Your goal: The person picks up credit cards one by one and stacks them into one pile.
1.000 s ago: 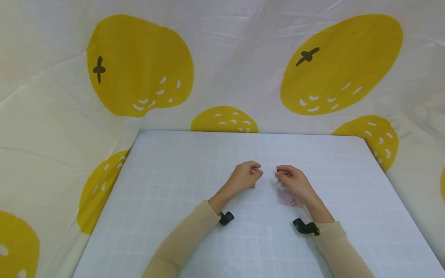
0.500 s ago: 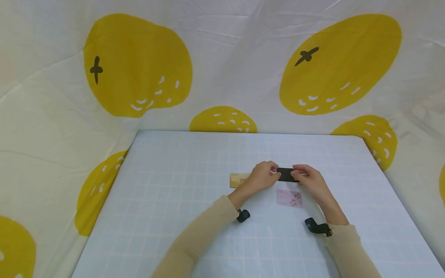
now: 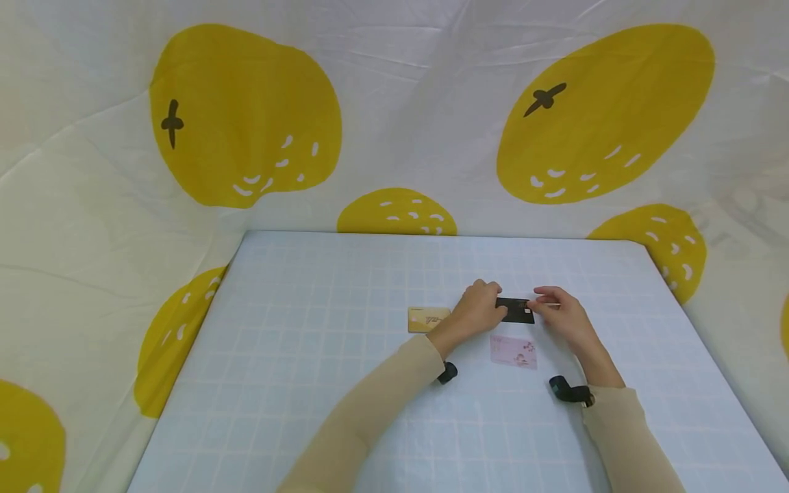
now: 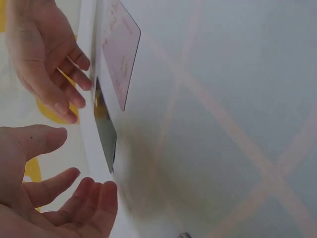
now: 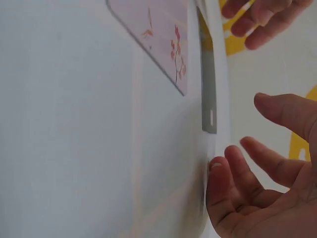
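Note:
A black bank card point(image 3: 516, 311) with a small light chip lies flat on the table between both hands. My left hand point(image 3: 477, 308) is at its left end, overlapping it in the head view; the left wrist view has those fingers point(image 4: 106, 203) loosely bent and apart from the card. At the card's right end is my right hand point(image 3: 566, 320), thumb and fingers spread with nothing between them. Just in front lies a pink card point(image 3: 513, 351) with a red flower print. To the left is a gold card point(image 3: 425, 319), its right end close to my left wrist.
The table point(image 3: 296, 383) wears a pale blue checked cover. Behind it hangs a white cloth point(image 3: 419, 123) with yellow fruit prints, which also runs down the left and right sides. A small black camera point(image 3: 568, 392) sticks out from the right wrist.
Both hands have moved right, the left from beside the gold card, which now shows. Half a second ago both held the black card's ends; now the fingers have come away from it.

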Demonstrator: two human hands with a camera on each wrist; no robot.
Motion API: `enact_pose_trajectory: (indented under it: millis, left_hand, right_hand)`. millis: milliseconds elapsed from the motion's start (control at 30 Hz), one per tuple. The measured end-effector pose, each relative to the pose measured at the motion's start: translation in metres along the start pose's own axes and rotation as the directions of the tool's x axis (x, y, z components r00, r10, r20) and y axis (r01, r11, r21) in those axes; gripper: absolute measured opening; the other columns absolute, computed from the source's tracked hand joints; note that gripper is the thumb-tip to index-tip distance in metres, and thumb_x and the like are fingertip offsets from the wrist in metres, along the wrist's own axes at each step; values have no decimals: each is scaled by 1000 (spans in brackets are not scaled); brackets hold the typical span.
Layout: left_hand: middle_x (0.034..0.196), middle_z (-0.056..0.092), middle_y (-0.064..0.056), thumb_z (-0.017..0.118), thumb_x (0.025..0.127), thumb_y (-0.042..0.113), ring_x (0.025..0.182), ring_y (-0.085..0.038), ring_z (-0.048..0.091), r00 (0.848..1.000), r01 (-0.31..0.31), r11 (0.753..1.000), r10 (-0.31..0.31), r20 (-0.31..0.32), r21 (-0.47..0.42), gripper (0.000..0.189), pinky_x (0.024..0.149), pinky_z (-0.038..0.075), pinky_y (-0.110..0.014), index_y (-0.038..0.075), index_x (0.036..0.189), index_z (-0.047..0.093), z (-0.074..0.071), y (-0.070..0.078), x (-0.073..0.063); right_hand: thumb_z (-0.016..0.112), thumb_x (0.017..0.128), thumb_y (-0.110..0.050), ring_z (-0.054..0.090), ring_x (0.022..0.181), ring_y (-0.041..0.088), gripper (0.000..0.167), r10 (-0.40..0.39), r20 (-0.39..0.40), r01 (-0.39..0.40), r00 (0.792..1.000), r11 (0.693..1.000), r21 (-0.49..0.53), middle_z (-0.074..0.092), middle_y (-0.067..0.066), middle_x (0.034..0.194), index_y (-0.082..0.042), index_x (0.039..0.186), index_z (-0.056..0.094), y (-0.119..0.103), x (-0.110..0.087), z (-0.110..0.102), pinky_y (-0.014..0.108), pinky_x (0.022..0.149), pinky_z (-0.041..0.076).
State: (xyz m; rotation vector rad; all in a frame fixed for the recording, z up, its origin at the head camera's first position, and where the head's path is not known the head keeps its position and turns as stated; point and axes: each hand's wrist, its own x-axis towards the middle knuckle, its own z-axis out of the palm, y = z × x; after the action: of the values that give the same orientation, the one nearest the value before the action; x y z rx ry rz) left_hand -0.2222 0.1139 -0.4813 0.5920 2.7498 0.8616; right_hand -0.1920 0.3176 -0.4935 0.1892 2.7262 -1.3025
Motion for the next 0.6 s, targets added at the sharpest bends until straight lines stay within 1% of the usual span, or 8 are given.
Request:
enact_pose_trajectory:
  millis: [133, 233, 400, 600]
  left_hand:
    - [121, 56, -7, 71, 92, 36, 107, -19, 54, 997, 64, 993, -68, 43, 102, 48, 87, 48, -30, 13, 133, 60, 5, 0, 4]
    - [121, 53, -6, 72, 90, 40, 107, -20, 52, 992, 92, 983, -103, 67, 157, 53, 87, 47, -31, 15, 135, 57, 8, -4, 7]
    - [121, 51, -5, 75, 88, 37, 106, -19, 50, 989, 111, 976, -128, 81, 185, 54, 87, 46, -33, 17, 135, 57, 9, -7, 12]
    - [119, 51, -5, 76, 88, 33, 103, -20, 50, 990, 104, 977, -120, 77, 187, 50, 85, 46, -35, 17, 133, 59, 10, -9, 12]
  right_hand:
    - [67, 97, -28, 52, 112, 42, 61, 18, 42, -16, 999, 999, -51, 50, 30, 131, 0, 145, 44, 6, 5, -1, 47, 88, 46]
    - [70, 95, -30, 50, 113, 43, 66, 41, 76, -34, 996, 996, -81, 48, 29, 134, -3, 148, 41, 9, 9, -2, 52, 91, 44]
    - [71, 94, -27, 47, 112, 42, 67, 54, 119, -41, 991, 993, -108, 47, 28, 134, -4, 149, 40, 10, 12, -3, 53, 91, 43]
    - [71, 93, -18, 44, 108, 40, 62, 31, 140, -12, 990, 991, -135, 45, 27, 132, -4, 146, 42, 10, 10, -2, 49, 87, 41]
